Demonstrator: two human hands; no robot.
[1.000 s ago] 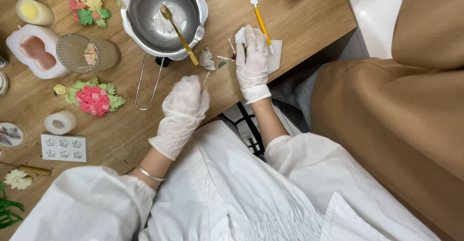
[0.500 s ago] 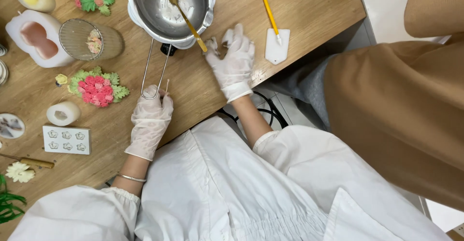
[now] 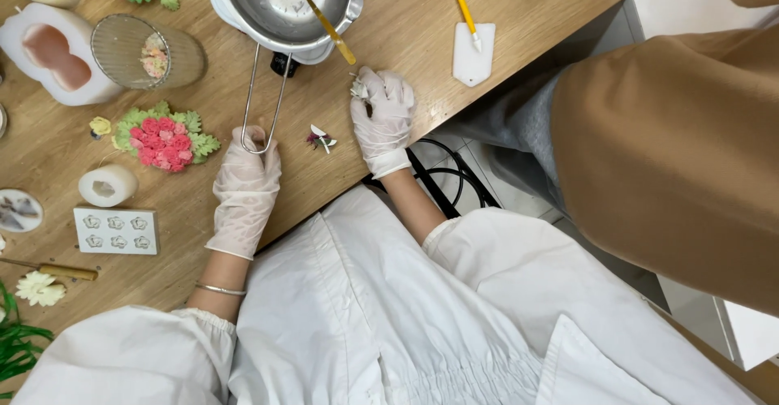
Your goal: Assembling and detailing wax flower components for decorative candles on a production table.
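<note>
Your left hand [image 3: 246, 190], in a thin white glove, rests at the near end of the long wire loop handle [image 3: 264, 96] of the round steel melting pot [image 3: 284, 3]; the fingertips curl over the loop's end, closed on it as far as the view shows. Your right hand [image 3: 384, 117], also gloved, lies at about four o'clock from the pot; its fingers are drawn together around a small pale wax piece [image 3: 359, 88], pinched at the fingertips.

Inside the pot a thin whitish layer coats the bottom, and a yellow-handled stirring tool [image 3: 320, 17] leans across the rim toward five o'clock; between your hands a tiny white and purple scrap [image 3: 319, 138] lies on the light wooden tabletop [image 3: 422, 15].

Judging by the layout, several pieces look finished: a pink and green flower cluster [image 3: 165, 140] at nine o'clock from your left hand; a white rectangular flower mould [image 3: 116, 230] below it at seven o'clock. The pot appears nearly empty, so I judge the pouring mostly done, with small trimming left. A white flat scraper with yellow handle [image 3: 471, 44] sits at two o'clock from your right hand, untouched.
</note>
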